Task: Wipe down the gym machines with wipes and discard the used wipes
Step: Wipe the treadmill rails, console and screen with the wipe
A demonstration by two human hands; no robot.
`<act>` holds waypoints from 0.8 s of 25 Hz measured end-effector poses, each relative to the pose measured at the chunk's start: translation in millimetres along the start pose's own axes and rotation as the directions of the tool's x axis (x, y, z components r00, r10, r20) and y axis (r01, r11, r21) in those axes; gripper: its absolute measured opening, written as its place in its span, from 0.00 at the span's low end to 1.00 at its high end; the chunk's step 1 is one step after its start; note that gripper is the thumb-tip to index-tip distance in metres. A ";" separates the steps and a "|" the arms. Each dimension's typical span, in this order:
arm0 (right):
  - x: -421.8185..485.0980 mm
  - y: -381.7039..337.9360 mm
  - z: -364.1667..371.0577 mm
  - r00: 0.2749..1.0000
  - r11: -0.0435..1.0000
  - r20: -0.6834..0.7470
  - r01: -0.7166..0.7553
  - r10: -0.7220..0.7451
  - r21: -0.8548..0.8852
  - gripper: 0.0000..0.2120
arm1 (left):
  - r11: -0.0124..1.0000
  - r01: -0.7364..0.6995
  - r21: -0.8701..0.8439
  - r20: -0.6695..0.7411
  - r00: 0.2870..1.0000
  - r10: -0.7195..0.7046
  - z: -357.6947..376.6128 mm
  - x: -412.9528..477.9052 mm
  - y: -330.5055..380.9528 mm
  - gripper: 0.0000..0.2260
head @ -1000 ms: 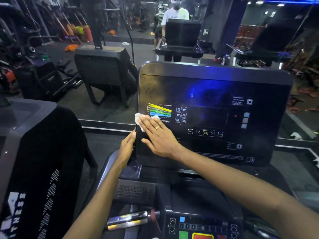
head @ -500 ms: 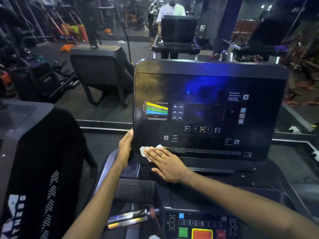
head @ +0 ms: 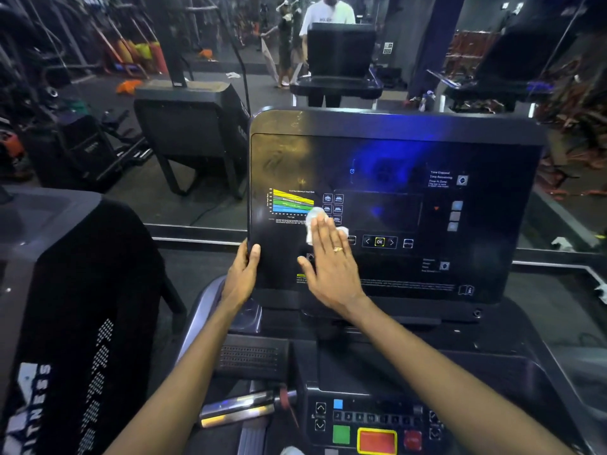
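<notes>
While wipe (head: 309, 233) lies pressed flat on console panel (head: 394, 152), left of its centre, right hand (head: 331, 267) covers it, fingers straight, together. Left hand (head: 241, 277) grips panel's left edge. Wiping step underway, seemingly; next stroke should cover panel's right half.

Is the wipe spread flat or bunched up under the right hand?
Bunched: the wipe shows as a crumpled white wad under the flat right hand, against the console panel.
</notes>
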State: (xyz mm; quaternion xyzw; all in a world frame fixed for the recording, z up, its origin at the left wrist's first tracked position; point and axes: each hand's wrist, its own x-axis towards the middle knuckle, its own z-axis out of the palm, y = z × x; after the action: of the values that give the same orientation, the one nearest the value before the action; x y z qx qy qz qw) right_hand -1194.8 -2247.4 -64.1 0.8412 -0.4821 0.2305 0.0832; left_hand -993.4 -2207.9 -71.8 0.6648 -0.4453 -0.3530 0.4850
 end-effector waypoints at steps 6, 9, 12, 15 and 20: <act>20.3 5.5 -10.0 0.999 0.999 -0.037 -0.009 0.008 -0.031 0.33 | 0.998 0.002 0.058 0.004 1.000 -0.002 -3.7 0.7 6.5 0.26; 4.8 -3.6 1.3 0.996 0.996 0.017 0.083 -0.083 -0.031 0.34 | 0.996 -0.061 0.067 -0.020 0.998 0.063 0.3 1.2 11.4 0.25; -25.4 5.8 16.5 0.971 0.969 0.067 0.235 -0.230 -0.082 0.33 | 0.995 -0.091 0.036 -0.027 0.995 0.092 5.4 3.9 15.7 0.24; -39.9 36.0 9.3 1.000 0.995 -0.002 0.027 -0.027 -0.093 0.33 | 0.994 -0.102 0.047 -0.007 0.995 0.102 8.0 5.1 19.2 0.26; -84.3 28.0 27.1 0.996 0.997 0.050 -0.071 0.071 -0.001 0.34 | 0.995 -0.103 -0.015 -0.034 0.994 0.103 11.2 3.2 16.8 0.25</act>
State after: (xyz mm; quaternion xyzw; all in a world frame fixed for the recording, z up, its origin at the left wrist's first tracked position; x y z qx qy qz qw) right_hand -1246.4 -2206.7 -129.7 0.8291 -0.5134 0.2123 0.0628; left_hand -1006.6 -2216.8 -59.0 0.6426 -0.4679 -0.3202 0.5153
